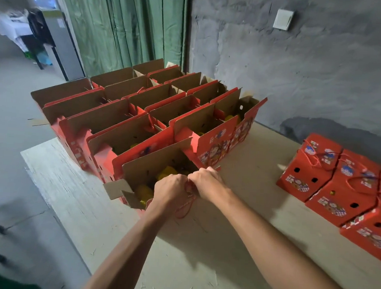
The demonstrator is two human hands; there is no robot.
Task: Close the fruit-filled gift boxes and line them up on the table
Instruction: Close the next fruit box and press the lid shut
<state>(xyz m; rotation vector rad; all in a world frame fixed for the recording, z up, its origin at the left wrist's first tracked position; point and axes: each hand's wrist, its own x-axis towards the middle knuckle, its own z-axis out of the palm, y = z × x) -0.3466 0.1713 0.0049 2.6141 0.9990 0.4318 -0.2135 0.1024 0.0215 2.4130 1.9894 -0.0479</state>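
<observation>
Nearest open box [152,164]: corrugated card, stiff; fruit-laden, likely heavy.
Hold: near flap edge, red cord [186,206].
Left hand [170,189]: clenched on flap.
Right hand [207,182]: same.
</observation>
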